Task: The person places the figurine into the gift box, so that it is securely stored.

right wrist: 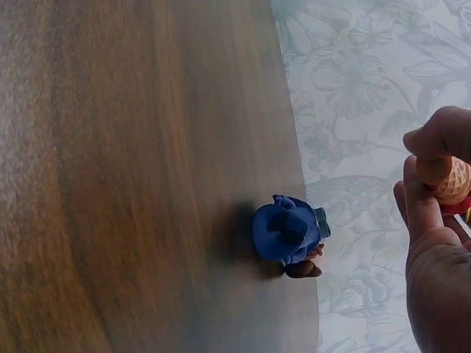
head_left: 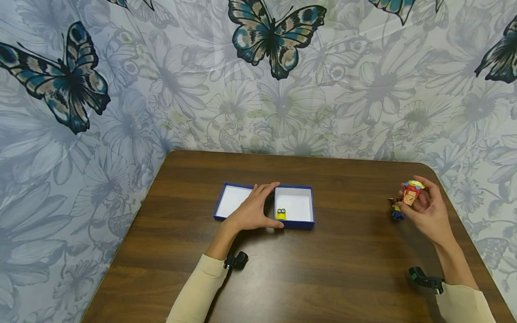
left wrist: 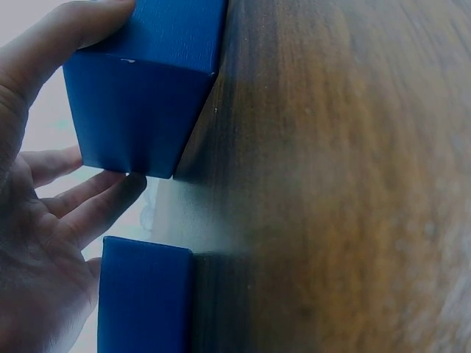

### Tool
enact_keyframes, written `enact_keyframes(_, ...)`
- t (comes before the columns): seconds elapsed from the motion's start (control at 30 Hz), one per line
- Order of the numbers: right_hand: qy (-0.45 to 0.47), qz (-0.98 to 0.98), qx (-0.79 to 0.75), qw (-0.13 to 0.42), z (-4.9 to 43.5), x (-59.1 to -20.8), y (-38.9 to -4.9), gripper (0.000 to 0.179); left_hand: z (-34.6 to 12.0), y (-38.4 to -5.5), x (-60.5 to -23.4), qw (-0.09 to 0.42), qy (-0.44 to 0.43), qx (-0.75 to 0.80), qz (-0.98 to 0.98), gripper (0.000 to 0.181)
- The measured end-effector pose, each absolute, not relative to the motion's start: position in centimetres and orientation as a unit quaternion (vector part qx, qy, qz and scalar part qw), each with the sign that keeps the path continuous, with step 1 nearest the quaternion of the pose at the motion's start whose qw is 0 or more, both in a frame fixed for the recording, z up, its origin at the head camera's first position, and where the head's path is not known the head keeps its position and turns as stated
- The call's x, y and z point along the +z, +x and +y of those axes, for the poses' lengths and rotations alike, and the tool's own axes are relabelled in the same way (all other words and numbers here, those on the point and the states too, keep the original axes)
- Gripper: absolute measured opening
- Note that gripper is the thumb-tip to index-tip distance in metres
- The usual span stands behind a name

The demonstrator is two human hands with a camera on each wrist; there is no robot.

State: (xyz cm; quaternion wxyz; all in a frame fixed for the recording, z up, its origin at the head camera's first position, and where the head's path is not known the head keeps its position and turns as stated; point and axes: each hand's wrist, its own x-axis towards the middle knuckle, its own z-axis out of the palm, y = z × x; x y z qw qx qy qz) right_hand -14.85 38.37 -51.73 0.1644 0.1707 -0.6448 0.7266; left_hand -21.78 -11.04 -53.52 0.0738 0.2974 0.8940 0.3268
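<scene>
Cone figurine (head_left: 411, 194) pinched in R hand (head_left: 432, 217), nr table's (head_left: 323, 278) R edge, blue toy (head_left: 397, 215) just beside. Wide stretch of table from there to box (head_left: 296, 225), gripped by L hand (head_left: 250, 210), thumb on nr wall; yellow toy (head_left: 281, 215) inside. L wrist cam shows gap btwn box & lid (head_left: 230, 202), mostly hand-covered in head view.

right hand (right wrist: 439, 276) pinches a tan, waffle-textured toy (right wrist: 452, 184)
a blue toy (right wrist: 285, 229) rests on the brown table (right wrist: 140, 169) near its edge, apart from the hand
</scene>
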Motion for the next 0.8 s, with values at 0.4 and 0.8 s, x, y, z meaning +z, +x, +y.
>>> enact_keyframes(0.4, 0.134, -0.688, 0.683, 0.205, 38.0, -50.97, -14.88, 0.094, -11.01, -21.7, -53.38, 0.08, 0.291, 0.324, 0.897, 0.127)
enact_keyframes(0.8, 0.164, -0.699, 0.649, 0.25, 38.12, -51.36, -15.34, 0.082, -10.94, -21.71, -53.42, 0.078, 0.291, 0.327, 0.896, 0.127)
